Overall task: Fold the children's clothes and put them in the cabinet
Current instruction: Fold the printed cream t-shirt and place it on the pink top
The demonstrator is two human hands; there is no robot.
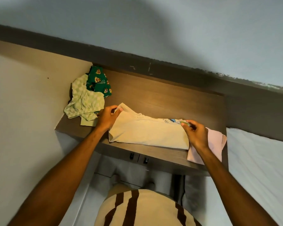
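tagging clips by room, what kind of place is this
Most likely a bedroom: a white-sheeted bed sits right beside a low wooden cabinet, whose top holds children's clothes, including a cream shirt being folded.

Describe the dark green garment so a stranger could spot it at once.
Find the wooden cabinet top against the wall. At its far left corner lies a pile of clothes. The dark green garment is rearmost there, printed with cartoon animals, unlike the pale green checked piece in front.

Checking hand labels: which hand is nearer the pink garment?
Right. The right hand pinches the cream shirt at its end, directly over the pink garment. The left hand pinches the shirt's far end.
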